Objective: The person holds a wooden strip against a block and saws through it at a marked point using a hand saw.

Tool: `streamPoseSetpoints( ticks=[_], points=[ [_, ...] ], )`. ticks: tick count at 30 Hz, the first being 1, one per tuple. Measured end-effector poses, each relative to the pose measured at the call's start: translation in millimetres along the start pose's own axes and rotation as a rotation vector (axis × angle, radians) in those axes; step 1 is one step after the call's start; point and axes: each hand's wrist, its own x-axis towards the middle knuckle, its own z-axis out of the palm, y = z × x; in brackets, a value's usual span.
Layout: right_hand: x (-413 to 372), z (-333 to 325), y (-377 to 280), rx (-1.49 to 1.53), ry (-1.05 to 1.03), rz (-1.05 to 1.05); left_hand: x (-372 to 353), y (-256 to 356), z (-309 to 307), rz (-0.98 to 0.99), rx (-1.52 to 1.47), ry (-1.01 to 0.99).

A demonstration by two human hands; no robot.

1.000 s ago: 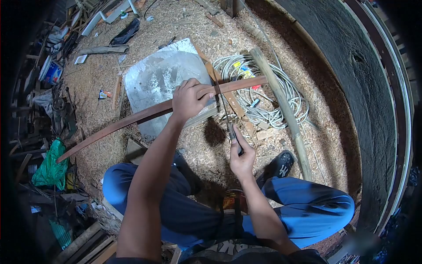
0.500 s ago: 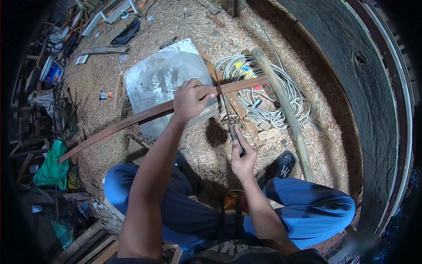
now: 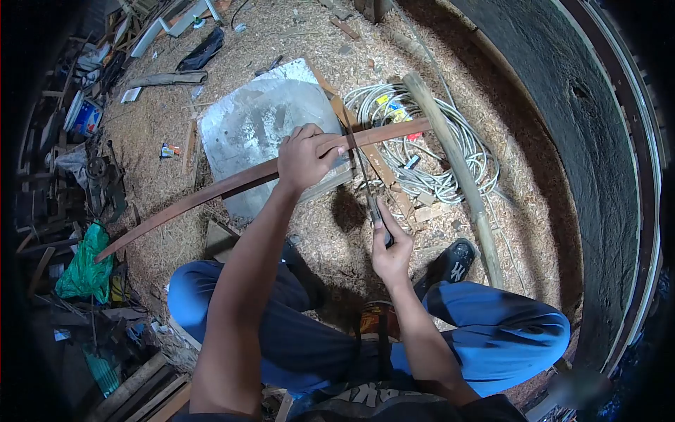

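Observation:
A long reddish-brown wooden strip (image 3: 193,202) slants across the view, its right part over a metal sheet (image 3: 242,116) and its far right end by a round wooden pole (image 3: 457,158). My left hand (image 3: 304,160) is closed around the strip near the middle and presses it down. Just right of that hand, a thin saw (image 3: 362,165), seen almost edge-on, crosses the strip. My right hand (image 3: 392,252) is wrapped round the saw's dark handle, nearer my body. The blade's teeth are too small to make out.
A coil of grey cable (image 3: 457,183) lies beside the pole, with a flat brown board (image 3: 376,165) nearby. Wood shavings cover the ground. At left are a green plastic bag (image 3: 88,271) and scrap wood. My shoe (image 3: 450,266) is at the lower right.
My right hand and the saw have shifted slightly toward my body. My left hand stays on the strip, and the strip looks nearly unmoved.

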Motion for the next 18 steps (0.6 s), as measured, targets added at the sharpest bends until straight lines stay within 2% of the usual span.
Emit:
streamPoseSetpoints(
  ticks=[2,4,6,7,9,13,18],
  points=[
    [-7,-4,-3,-0.009,-0.062,0.155,0,-1,3,0.003,-0.027,0.018],
    [-5,-2,-1,-0.022,-0.058,0.143,1,0,1,0.001,-0.015,0.014],
    [0,2,4,-0.004,0.001,-0.015,-1,1,2,-0.004,-0.008,0.003],
    [-2,-1,4,-0.007,-0.003,-0.013,-1,1,2,-0.005,-0.004,-0.001],
    [-3,-7,1,-0.023,-0.061,0.159,-1,0,1,-0.003,0.004,-0.003],
    [-1,-8,-6,-0.045,-0.067,0.148,1,1,0,-0.001,-0.022,-0.012],
    [3,1,4,-0.019,0.01,0.003,-3,-1,3,-0.042,-0.009,-0.05]
  ],
)
